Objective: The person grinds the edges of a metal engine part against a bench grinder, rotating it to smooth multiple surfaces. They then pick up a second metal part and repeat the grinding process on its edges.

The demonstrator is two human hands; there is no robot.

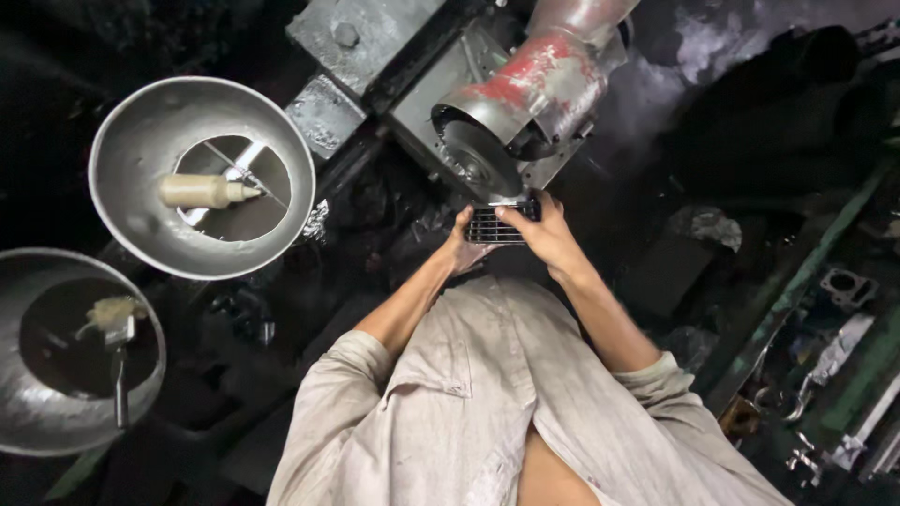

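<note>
Finned metal part (pixel 500 225), dark and ribbed, sits between both hands just under the grinding wheel (pixel 478 159), its top edge touching or almost touching the wheel's lower rim; which of the two cannot be told. Nearest the camera is the person's pale, stained shirt (pixel 469 403), with both sleeves rolled and the bare forearms running up toward the part. The left hand (pixel 459 248) cups the part's left end, fingers curled closed around it. The right hand (pixel 548 234) clamps the right end, thumb laid over the top and fingers wrapped beneath. Beyond the hands stands the grinder (pixel 534 84), a grey block with a worn red guard over the wheel, bolted to a grimy dark bench.

At the left, well apart from the hands, a round metal bowl (pixel 131 141) holds dark liquid and a cream-coloured bottle (pixel 202 190) lying on its side. A second bowl (pixel 28 412) near the lower left corner holds a small brush (pixel 114 328). Loose metal pieces (pixel 844 286) lie along the green-edged shelf at the right.
</note>
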